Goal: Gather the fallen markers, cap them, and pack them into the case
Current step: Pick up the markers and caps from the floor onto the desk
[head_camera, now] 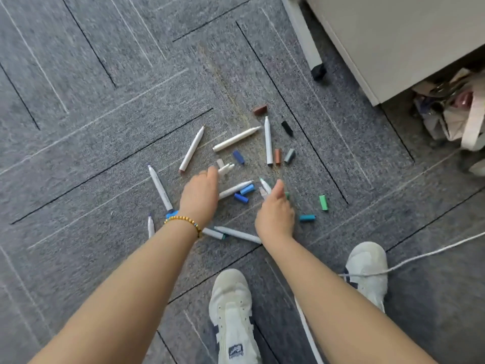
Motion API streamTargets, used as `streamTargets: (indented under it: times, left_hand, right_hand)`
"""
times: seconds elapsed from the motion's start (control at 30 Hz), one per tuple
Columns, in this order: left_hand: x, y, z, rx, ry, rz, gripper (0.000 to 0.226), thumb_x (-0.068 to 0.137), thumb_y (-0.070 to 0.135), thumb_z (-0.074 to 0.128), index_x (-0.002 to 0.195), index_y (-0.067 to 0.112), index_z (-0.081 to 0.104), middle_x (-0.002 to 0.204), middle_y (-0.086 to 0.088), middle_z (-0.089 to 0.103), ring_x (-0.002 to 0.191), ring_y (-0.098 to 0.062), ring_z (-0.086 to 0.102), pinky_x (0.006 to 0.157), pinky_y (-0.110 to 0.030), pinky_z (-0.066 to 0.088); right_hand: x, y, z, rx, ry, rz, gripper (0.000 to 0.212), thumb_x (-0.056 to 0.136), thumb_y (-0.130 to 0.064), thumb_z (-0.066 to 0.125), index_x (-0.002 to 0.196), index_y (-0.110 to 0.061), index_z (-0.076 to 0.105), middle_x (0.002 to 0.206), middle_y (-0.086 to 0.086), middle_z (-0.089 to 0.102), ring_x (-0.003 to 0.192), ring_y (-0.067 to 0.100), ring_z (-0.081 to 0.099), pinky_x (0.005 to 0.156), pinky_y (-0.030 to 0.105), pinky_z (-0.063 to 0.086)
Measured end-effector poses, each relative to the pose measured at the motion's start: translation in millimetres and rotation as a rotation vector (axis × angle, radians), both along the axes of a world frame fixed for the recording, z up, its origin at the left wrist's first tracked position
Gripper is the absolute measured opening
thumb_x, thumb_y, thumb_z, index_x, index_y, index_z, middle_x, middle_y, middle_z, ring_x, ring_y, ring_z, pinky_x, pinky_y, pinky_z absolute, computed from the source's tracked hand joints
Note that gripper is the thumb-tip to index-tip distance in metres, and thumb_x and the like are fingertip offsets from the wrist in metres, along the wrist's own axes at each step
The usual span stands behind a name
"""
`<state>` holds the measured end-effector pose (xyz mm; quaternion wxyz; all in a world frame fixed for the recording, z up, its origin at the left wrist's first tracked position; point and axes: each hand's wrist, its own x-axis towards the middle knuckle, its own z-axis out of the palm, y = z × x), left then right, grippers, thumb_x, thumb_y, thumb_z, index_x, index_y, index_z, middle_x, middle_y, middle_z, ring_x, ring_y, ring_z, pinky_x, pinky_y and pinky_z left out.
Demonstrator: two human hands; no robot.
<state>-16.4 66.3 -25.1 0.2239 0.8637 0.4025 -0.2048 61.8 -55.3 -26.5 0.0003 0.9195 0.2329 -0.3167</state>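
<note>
We are at the gathering stage, with both hands down among the scatter on the grey carpet floor (pixel 105 101). Our left hand (pixel 200 193) is curled round a white marker (pixel 226 168) whose end sticks out past the knuckles, and our right hand (pixel 275 211) pinches another white marker (pixel 265 185) with a green tip showing above the thumb. The other markers, such as the long one at the left (pixel 160 188) and the upright one further out (pixel 268 141), lie loose and uncapped on the carpet, and the caps lie apart from them: two blue caps (pixel 244 193) just beside our left hand, a green cap (pixel 323 202) and a teal cap (pixel 307 218) to the right, brown (pixel 260 110) and black (pixel 287 128) ones at the far edge. The case is nowhere in view, so we would have to look for it before packing. The main risk, we think, is mismatching caps and bodies, since the barrels are all white and only the small tips tell colour. Bare tips could also mark the carpet or our fingers as we sweep them together. A marker lies partly under our left wrist (pixel 150 227) and two more between our forearms (pixel 237 234), easy to miss or to tread on with the white shoes (pixel 231 311) close behind. The white cord (pixel 420 256) by the right shoe could snag a foot as we shift.
</note>
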Motion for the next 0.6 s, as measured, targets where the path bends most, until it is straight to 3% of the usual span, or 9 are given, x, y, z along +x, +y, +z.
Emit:
streamTargets:
  times: [0.07,0.13,0.23,0.33,0.4,0.5,0.6]
  left_hand:
    - [3,-3,1,-0.073,0.006,0.038,0.009,0.096,0.007,0.039,0.104,0.008,0.041,0.080,-0.009,0.054,0.063,-0.023,0.047,0.053,-0.034,0.040]
    - [4,-6,3,-0.082,0.029,0.044,0.012,0.095,0.015,0.043,0.106,0.010,0.040,0.077,-0.006,0.056,0.062,-0.024,0.051,0.052,-0.034,0.045]
    - [6,-9,5,-0.138,0.084,0.053,0.024,0.094,0.023,0.049,0.116,0.016,0.043,0.089,-0.005,0.061,0.073,-0.024,0.054,0.058,-0.033,0.044]
    - [8,-14,-1,-0.167,0.127,0.036,0.024,0.092,0.026,0.054,0.112,0.017,0.047,0.097,-0.005,0.063,0.084,-0.025,0.059,0.063,-0.033,0.046]
    - [9,-16,-3,-0.142,0.131,0.038,0.018,0.092,0.022,0.052,0.109,0.014,0.049,0.095,-0.006,0.062,0.085,-0.026,0.059,0.065,-0.035,0.048]
    - [9,-15,-7,-0.122,0.150,0.049,0.013,0.093,0.018,0.050,0.104,0.012,0.051,0.091,-0.006,0.061,0.082,-0.026,0.059,0.067,-0.035,0.049]
    - [6,-13,-6,-0.121,0.167,0.046,0.015,0.091,0.023,0.053,0.101,0.012,0.050,0.084,-0.003,0.056,0.076,-0.022,0.056,0.062,-0.032,0.046]
  right_hand:
    - [-4,0,3,0.040,0.020,-0.121,0.045,0.096,-0.011,0.042,0.136,-0.003,0.024,0.130,0.017,0.051,0.113,0.029,0.054,0.085,0.036,0.048]
    - [-16,-1,9,0.158,0.076,-0.395,0.027,0.096,-0.009,0.037,0.122,-0.004,0.034,0.118,0.018,0.056,0.097,0.032,0.058,0.070,0.037,0.045]
    - [-41,-6,19,0.361,0.224,-0.927,0.019,0.097,-0.009,0.039,0.114,-0.002,0.038,0.106,0.016,0.054,0.085,0.033,0.054,0.068,0.035,0.040]
    - [-65,-17,18,0.320,0.275,-1.246,0.023,0.096,-0.019,0.050,0.108,0.000,0.046,0.097,0.015,0.055,0.082,0.029,0.056,0.063,0.027,0.033]
    - [-80,-19,8,0.239,0.332,-1.346,0.035,0.093,-0.029,0.056,0.103,0.005,0.055,0.100,0.023,0.063,0.090,0.037,0.061,0.069,0.033,0.043]
    - [-92,-10,-1,0.241,0.451,-1.394,0.037,0.087,-0.038,0.062,0.088,-0.002,0.058,0.089,0.019,0.062,0.081,0.036,0.059,0.079,0.053,0.052]
    - [-83,3,-6,0.232,0.480,-1.426,0.039,0.087,-0.036,0.063,0.091,0.002,0.061,0.084,0.014,0.060,0.080,0.034,0.062,0.079,0.052,0.054]
